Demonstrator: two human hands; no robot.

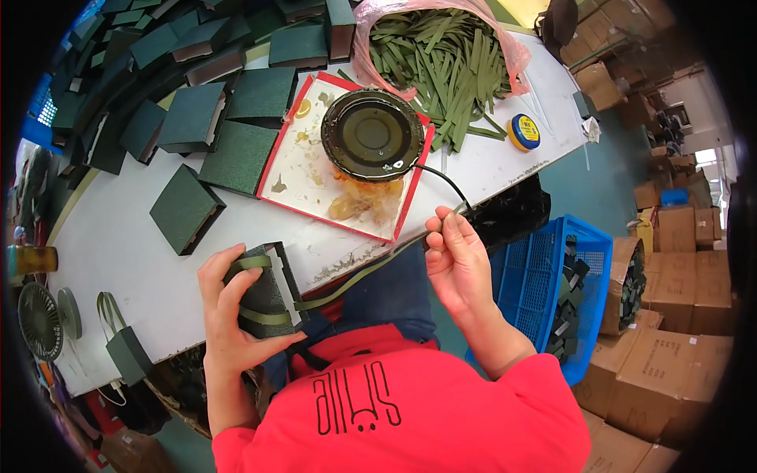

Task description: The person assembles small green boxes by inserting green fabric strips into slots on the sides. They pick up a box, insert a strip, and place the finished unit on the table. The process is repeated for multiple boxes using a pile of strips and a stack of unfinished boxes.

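My left hand [226,315] grips a small dark green box [268,298] at the table's front edge, thumb below and fingers over its left side. Green ribbon [359,277] loops over that box and runs from it up to the right. Its far end is pinched between the thumb and fingertips of my right hand [464,264], so the ribbon spans between both hands. Beyond them, a round dark pot [372,134] with a cord stands on a white, red-edged board [296,185] stained with brownish-yellow residue.
Many dark green boxes [185,209] crowd the table's left and far side. A pink plastic bag [516,59] holds cut green ribbons [441,59]. Right of it sits a yellow-and-blue round tin [523,132]. A blue crate [587,347] stands at right, near stacked cartons [670,378].
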